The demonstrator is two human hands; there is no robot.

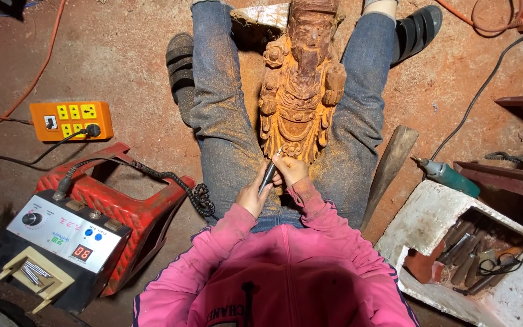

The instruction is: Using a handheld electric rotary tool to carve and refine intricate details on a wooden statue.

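A carved wooden figure (301, 91), orange with dust, lies between my legs in blue jeans. Its near end rests at my lap. My left hand (252, 195) grips a slim dark rotary carving handpiece (269, 174) whose tip touches the bottom edge of the carving. My right hand (290, 169) rests against the tool's front end and the base of the figure, fingers curled. A coiled black cable (201, 197) runs from the tool toward the control box on the left. My pink sleeves fill the lower middle.
A grey control box with a knob and red display (62, 239) sits on an overturned red stool (131, 203). An orange power strip (71, 120) lies at left. A white foam box of chisels (473, 254), a teal rotary tool (449, 175) and a wooden handle (391, 163) are at right.
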